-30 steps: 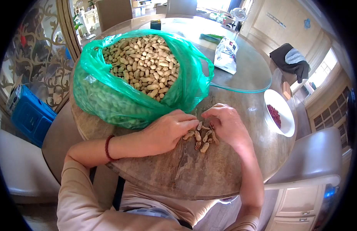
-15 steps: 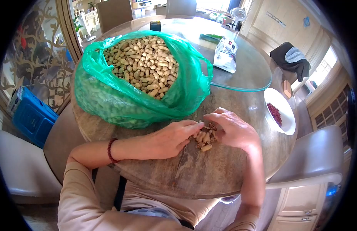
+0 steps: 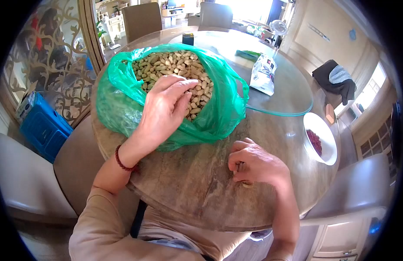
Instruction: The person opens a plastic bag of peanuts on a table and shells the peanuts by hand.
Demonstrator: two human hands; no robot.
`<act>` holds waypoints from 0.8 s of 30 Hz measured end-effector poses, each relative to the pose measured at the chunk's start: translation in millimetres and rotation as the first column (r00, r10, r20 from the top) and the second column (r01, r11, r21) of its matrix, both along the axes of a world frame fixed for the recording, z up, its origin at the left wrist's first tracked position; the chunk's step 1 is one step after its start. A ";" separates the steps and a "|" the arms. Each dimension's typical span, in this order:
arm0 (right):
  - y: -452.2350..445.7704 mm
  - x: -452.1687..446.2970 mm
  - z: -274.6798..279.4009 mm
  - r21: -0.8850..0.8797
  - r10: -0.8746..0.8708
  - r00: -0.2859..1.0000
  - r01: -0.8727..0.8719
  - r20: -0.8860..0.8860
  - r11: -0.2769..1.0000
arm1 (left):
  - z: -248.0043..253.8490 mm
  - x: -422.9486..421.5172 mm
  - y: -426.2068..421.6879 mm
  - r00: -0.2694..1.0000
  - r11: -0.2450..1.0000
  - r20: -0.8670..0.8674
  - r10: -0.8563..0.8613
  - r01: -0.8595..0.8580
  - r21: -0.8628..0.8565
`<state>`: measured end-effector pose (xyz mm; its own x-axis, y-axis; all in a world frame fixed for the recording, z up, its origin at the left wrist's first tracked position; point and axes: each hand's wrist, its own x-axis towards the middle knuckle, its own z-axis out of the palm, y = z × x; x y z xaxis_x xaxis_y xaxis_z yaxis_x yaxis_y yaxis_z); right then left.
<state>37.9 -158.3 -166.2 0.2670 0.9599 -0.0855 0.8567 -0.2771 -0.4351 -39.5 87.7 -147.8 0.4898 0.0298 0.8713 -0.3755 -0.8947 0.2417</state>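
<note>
Unshelled peanuts (image 3: 201, 93) fill a large green plastic bag (image 3: 223, 104) on the table. My left hand (image 3: 166, 98) reaches over the bag's near rim, its thumb and forefinger apart above the nuts; anything under its palm is hidden. On the bare tabletop to the right of the bag, my right hand (image 3: 260, 163) is curled, palm down. Bits of peanut shell (image 3: 240, 165) show between its fingers, and a small piece lies by its lower edge. The rest of what it covers cannot be seen.
A white bowl (image 3: 332, 145) holding reddish kernels (image 3: 314, 142) stands at the table's right side. Farther back are a glass turntable (image 3: 288, 104), a silver packet (image 3: 263, 76) and a small dark jar (image 3: 188, 39). Chairs flank the table.
My left hand has left the shell pile and moved up and left over the peanut bag. My right hand has lowered and curled over the shells. The view has shifted slightly.
</note>
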 end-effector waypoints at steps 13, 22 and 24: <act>-4.4 0.0 4.0 0.190 -0.195 0.971 0.167 0.139 0.967 | -17.4 14.0 0.4 0.904 0.892 -0.230 0.362 -0.264 0.367; 8.5 -11.3 9.1 0.328 -0.226 0.965 0.172 0.134 0.929 | -15.7 14.1 4.1 0.980 0.964 -0.119 0.161 -0.130 0.230; 9.7 -12.3 12.5 0.371 -0.257 0.958 0.195 0.125 0.908 | -14.3 14.0 4.9 0.994 0.978 -0.053 0.096 -0.085 0.190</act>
